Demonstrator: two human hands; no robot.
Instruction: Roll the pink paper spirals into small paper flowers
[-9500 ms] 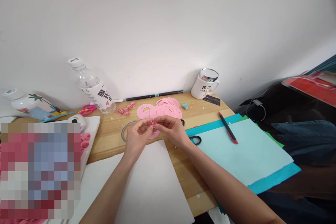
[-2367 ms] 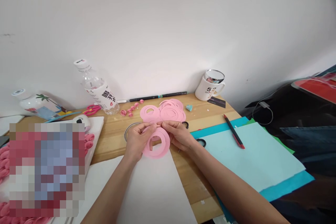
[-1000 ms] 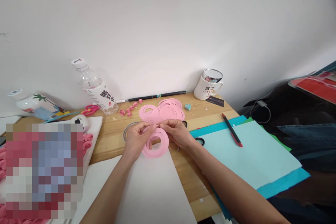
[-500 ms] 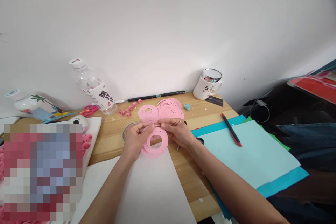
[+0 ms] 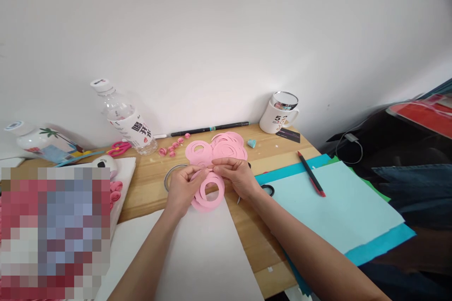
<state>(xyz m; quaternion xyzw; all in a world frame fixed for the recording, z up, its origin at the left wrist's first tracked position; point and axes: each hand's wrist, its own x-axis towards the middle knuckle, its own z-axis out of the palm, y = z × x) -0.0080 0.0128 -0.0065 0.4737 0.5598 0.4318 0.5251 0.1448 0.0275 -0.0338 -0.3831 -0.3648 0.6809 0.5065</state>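
Note:
Between my fingertips is a pink paper spiral (image 5: pixel 209 203), whose loops hang down over the white paper (image 5: pixel 201 249). My left hand (image 5: pixel 185 188) pinches its upper end from the left. From the right, my right hand (image 5: pixel 236 176) pinches the same end, its thumb and forefinger almost meeting the left ones. The exact bit of strip in the fingers is largely hidden. Just behind the hands lie more pink paper spirals (image 5: pixel 229 146). A grey ring (image 5: pixel 168 176) shows partly behind my left hand, and a black scissor handle (image 5: pixel 269 190) sits beside my right wrist.
Small pink rolled paper roses (image 5: pixel 172 148) lie near a clear bottle (image 5: pixel 129 122). A white mug (image 5: pixel 275 115) stands by the wall. At right, a black-and-red pen (image 5: pixel 311 174) rests on light blue sheets (image 5: pixel 335 207). Pink scissors (image 5: pixel 119 148) lie at left.
The hanging loops of the pink spiral have shifted slightly left and turned a little. Both hands keep their pinch in nearly the same place.

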